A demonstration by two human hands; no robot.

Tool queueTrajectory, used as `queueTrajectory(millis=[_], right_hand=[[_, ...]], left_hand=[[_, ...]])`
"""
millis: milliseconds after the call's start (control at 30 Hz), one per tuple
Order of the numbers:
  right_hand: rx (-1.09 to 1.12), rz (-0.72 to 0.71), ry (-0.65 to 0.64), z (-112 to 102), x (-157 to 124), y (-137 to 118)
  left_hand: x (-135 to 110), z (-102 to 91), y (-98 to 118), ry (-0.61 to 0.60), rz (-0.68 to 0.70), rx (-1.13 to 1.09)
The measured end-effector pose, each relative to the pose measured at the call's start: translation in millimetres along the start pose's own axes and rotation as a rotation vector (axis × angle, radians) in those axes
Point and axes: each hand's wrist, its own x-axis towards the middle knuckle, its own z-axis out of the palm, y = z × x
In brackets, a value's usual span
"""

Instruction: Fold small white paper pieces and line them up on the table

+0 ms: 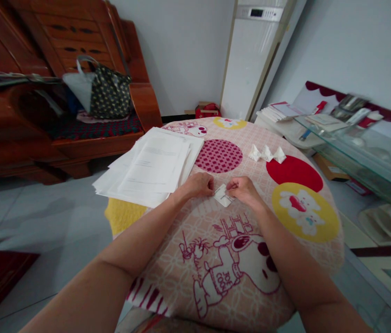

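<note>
A small folded paper square (223,196), white with bits of print, lies corner-on on the patterned tablecloth (177,282). At its left corner my left hand (202,184) has curled fingers touching or very near the edge. My right hand (242,188) pinches the opposite corner between thumb and fingers. Beyond my right hand stand several folded paper pieces (266,153) in a row, white and pointed. To the left is a spread stack of printed paper sheets (153,162), close to my left forearm.
The round table's edge curves around at the right. Past it is a glass-topped cabinet (362,152) with dishes and papers. A wooden sofa (112,143) with a dark patterned bag (110,92) stands at the far left. A white air conditioner (247,60) is behind.
</note>
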Motion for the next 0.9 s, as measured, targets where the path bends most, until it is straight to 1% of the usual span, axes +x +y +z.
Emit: queueTrajectory(millis=[200,300,367,400,500,567,600,667,800,900], right_hand=[[-0.193,-0.056,0.082,-9,-2,6],[-0.230,-0.037,0.099,-15,-5,9],[-0.233,-0.023,0.101,-18,-6,11],[-0.231,-0.021,0.102,-18,-7,11],[-0.216,-0.028,0.109,-18,-7,13],[-0.174,-0.033,0.098,-18,-8,13],[-0.143,-0.033,0.082,-19,-9,14],[-0.068,-0.032,0.026,-22,-11,14],[0.099,-0.020,-0.091,-28,-14,15],[0.259,0.016,-0.146,-29,-15,17]], left_hand=[[-2,-2.6,1,0.005,0.001,-0.024],[-3,-1.6,3,-0.004,0.049,-0.137],[-2,1.3,8,0.007,0.055,-0.194],[-1,3.2,12,0.030,0.036,-0.194],[3,8.5,23,0.109,-0.075,-0.113],[6,10.8,26,0.107,-0.095,-0.108],[7,11.6,25,0.098,-0.083,-0.131],[8,13.3,19,0.077,-0.028,-0.229],[10,17.7,4,0.057,0.083,-0.558],[9,20.7,1,0.038,0.118,-0.748]])
